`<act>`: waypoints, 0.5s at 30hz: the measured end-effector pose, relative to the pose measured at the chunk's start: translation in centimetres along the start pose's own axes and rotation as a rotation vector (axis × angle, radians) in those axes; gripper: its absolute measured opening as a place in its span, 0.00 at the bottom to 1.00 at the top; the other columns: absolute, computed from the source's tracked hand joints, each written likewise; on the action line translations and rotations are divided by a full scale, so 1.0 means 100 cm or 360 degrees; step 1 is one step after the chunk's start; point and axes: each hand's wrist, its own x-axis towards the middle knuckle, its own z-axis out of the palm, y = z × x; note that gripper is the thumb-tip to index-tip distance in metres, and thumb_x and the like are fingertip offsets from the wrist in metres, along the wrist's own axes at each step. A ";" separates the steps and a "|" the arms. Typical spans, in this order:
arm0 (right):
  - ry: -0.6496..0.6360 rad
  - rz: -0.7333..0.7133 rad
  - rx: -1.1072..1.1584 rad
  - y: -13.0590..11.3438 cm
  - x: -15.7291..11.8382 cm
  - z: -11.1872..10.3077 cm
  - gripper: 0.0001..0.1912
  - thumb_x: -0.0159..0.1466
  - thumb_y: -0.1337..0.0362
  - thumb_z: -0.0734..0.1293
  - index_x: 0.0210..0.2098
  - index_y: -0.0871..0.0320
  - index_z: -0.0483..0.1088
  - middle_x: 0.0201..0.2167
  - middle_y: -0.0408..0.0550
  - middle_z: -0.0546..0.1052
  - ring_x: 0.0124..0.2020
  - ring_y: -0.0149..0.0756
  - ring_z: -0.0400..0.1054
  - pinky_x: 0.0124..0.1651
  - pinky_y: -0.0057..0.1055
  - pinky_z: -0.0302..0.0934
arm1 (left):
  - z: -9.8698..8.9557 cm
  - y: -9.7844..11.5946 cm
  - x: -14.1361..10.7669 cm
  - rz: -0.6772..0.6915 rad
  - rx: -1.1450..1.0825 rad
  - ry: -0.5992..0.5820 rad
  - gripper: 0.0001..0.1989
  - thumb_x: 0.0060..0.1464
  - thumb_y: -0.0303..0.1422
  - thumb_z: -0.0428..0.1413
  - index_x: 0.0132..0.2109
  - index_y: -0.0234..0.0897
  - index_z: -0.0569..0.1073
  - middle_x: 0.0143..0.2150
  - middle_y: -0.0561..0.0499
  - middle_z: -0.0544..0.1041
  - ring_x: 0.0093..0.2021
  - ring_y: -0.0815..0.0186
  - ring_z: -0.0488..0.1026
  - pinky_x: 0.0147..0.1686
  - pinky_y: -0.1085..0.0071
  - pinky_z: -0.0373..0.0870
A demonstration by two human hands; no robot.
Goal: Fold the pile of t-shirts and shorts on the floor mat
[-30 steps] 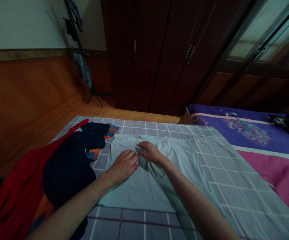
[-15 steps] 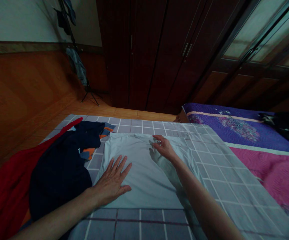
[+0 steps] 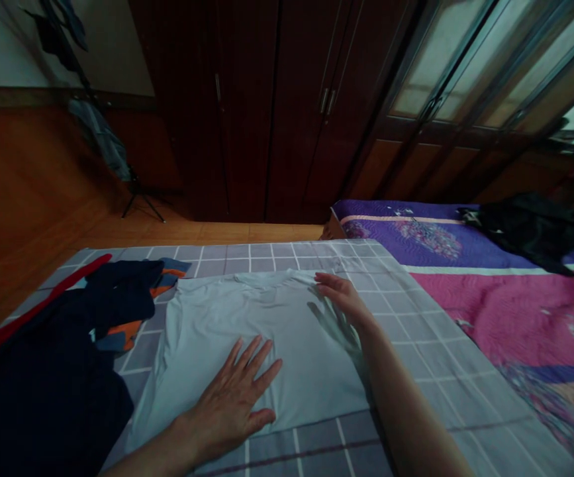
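Note:
A pale, light-coloured shirt [image 3: 296, 344] lies spread on a grey bed sheet with white grid lines [image 3: 416, 371], with small wrinkles across it. On its lower middle rests my left hand [image 3: 237, 391], palm down and fingers spread. My right hand [image 3: 343, 298] is over the shirt's far right edge, fingers stretched out and holding nothing that shows; its shadow falls on the cloth. Whether its fingertips touch the shirt I cannot tell. Left of the shirt lies dark navy clothing [image 3: 43, 371], with an orange and grey-blue piece [image 3: 122, 336] partly under it.
Red cloth [image 3: 43, 308] lies along the far left. Beyond the bed stand a dark wardrobe [image 3: 247, 132] and a coat stand [image 3: 135, 189] with hanging clothes. At right, a purple and pink bedspread [image 3: 485, 305] carries a black garment or bag [image 3: 529, 228].
The view has turned to the right. My left hand has slid over the shirt toward its middle and near edge. My right hand has moved outward to the shirt's right side.

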 end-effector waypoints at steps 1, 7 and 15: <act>0.0004 0.0009 0.0028 0.002 0.000 -0.001 0.23 0.52 0.52 0.70 0.45 0.56 0.74 0.40 0.52 0.77 0.38 0.39 0.70 0.43 0.38 0.65 | 0.001 -0.001 -0.001 0.0000 0.0019 0.0008 0.37 0.61 0.47 0.49 0.68 0.52 0.37 0.71 0.47 0.38 0.69 0.50 0.36 0.64 0.44 0.41; 0.0196 0.0045 0.0025 0.009 0.005 -0.012 0.27 0.51 0.53 0.70 0.49 0.55 0.71 0.38 0.51 0.76 0.37 0.39 0.70 0.41 0.39 0.65 | 0.010 -0.005 -0.003 0.0033 0.0127 0.0083 0.38 0.60 0.46 0.50 0.68 0.53 0.37 0.71 0.48 0.40 0.69 0.50 0.37 0.64 0.44 0.41; 0.0169 0.0067 -0.0127 0.002 0.001 -0.030 0.26 0.51 0.55 0.70 0.48 0.58 0.72 0.36 0.51 0.77 0.34 0.39 0.71 0.39 0.40 0.66 | 0.014 -0.009 0.000 0.0095 0.0175 0.0185 0.36 0.60 0.50 0.47 0.69 0.53 0.38 0.71 0.48 0.42 0.69 0.50 0.41 0.64 0.46 0.42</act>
